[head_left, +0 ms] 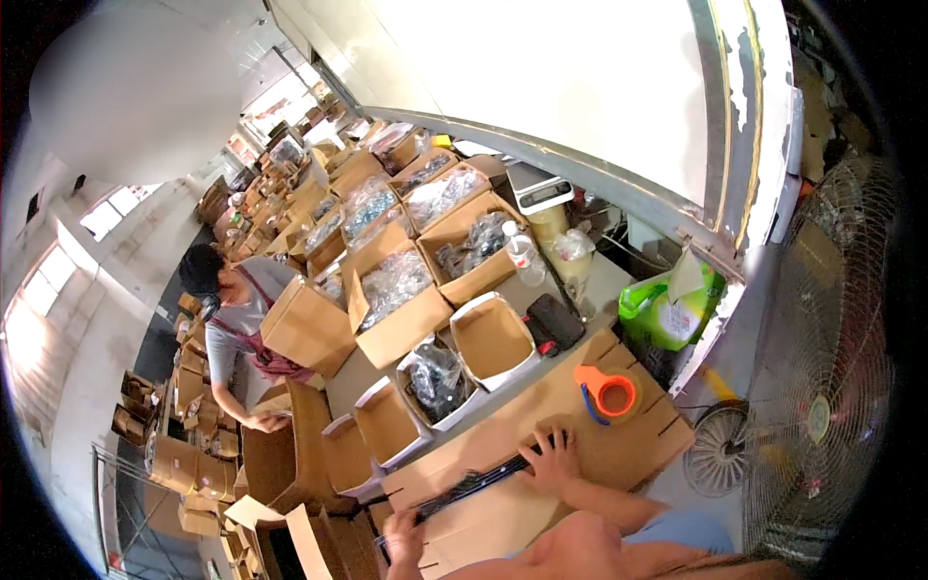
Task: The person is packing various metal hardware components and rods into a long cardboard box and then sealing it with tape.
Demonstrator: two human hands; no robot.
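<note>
A flattened brown cardboard sheet (483,440) lies on the bench in front of me. A long, thin black strip (474,483), too small to name, runs across it between my hands. My right hand (551,459) rests flat on the cardboard, fingers spread, at the strip's far right end. My left hand (401,543) is at the strip's other end, by the cardboard's left edge. Its fingers look extended and lie on the cardboard, partly hidden. An orange tape dispenser with a tape roll (613,394) lies on the cardboard beyond my right hand.
Open white-edged boxes (491,338) and cartons of bagged parts (394,290) line the far side. A black phone-like case (555,324), a bottle (523,253) and a scale (539,188) stand behind. A co-worker (246,319) reaches into a carton. A fan (817,416) stands right.
</note>
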